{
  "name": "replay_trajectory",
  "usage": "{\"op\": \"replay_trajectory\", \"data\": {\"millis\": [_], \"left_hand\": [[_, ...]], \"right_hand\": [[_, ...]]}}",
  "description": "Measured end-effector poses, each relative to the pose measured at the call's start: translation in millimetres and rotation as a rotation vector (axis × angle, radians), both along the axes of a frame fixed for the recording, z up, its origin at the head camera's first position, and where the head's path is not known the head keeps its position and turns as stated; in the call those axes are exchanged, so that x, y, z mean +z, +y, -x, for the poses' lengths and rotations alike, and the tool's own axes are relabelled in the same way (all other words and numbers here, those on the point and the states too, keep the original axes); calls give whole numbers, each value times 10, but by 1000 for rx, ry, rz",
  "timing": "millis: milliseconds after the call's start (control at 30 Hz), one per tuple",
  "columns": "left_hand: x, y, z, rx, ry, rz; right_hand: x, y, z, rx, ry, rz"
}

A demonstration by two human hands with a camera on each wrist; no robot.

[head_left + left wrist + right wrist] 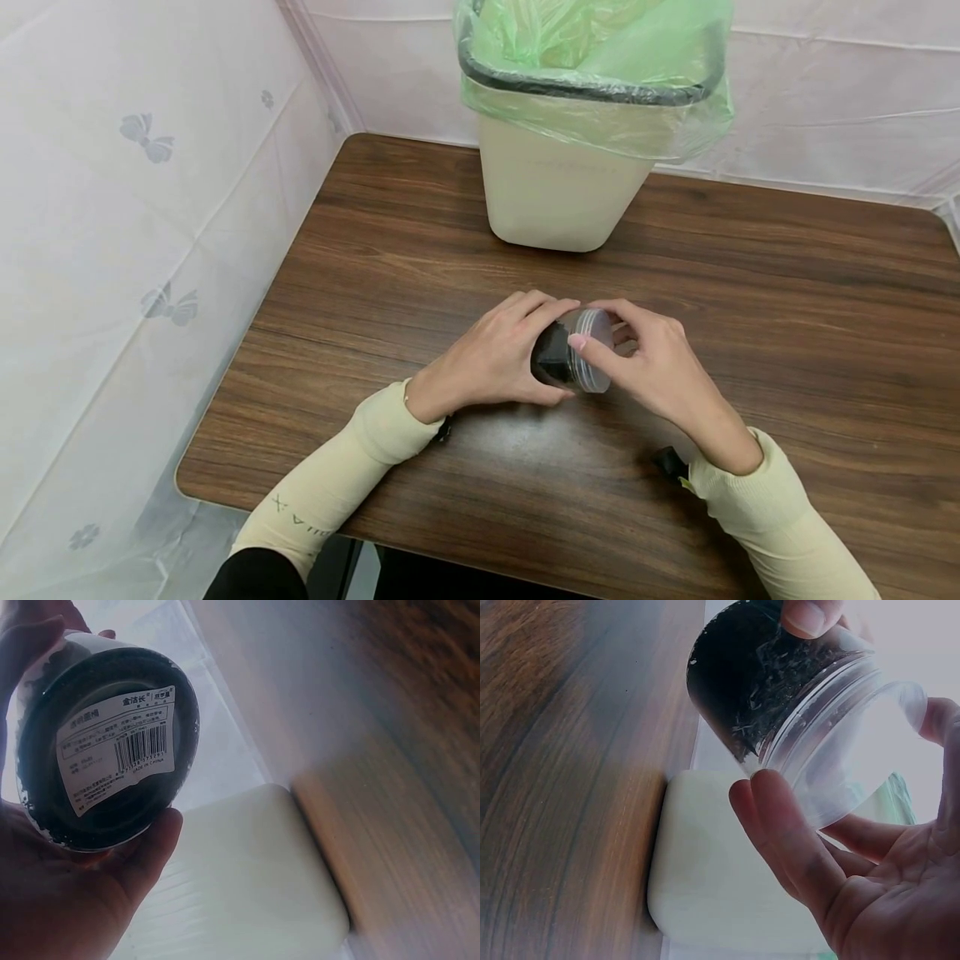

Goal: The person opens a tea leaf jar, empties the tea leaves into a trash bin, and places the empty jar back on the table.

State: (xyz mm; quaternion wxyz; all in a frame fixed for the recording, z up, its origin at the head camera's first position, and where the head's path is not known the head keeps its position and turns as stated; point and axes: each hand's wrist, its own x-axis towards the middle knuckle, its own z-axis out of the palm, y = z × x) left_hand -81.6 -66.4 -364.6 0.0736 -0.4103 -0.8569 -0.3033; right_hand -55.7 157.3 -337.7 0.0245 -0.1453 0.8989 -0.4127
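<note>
A clear plastic jar (552, 357) with dark contents lies tilted on its side between my hands, its base toward the left. My left hand (501, 350) grips the jar's body, thumb and fingers spread round it. In the left wrist view a white barcode label (120, 746) shows on the jar's base. At the other end is a clear ridged screw lid (594, 354). My right hand (651, 354) holds this lid by its rim, between thumb and fingers; its palm stands apart from the lid's flat top in the right wrist view.
Beyond the hands a cream waste bin (558, 187) stands at the back of the brown wooden table (360, 275). A green plastic bag (600, 125) lines it and hangs over its dark rim. White sheeting (135, 250) walls the left and back sides.
</note>
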Motion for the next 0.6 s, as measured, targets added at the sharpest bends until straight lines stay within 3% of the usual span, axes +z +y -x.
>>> {"op": "replay_trajectory", "data": {"millis": [233,600], "left_hand": [[16,-6,11,1,-38,4],[15,-12,6,-6,-55,2]], "right_hand": [[-38,20,-17,21,83,46],[-64,40,-21,154,234,98]]}}
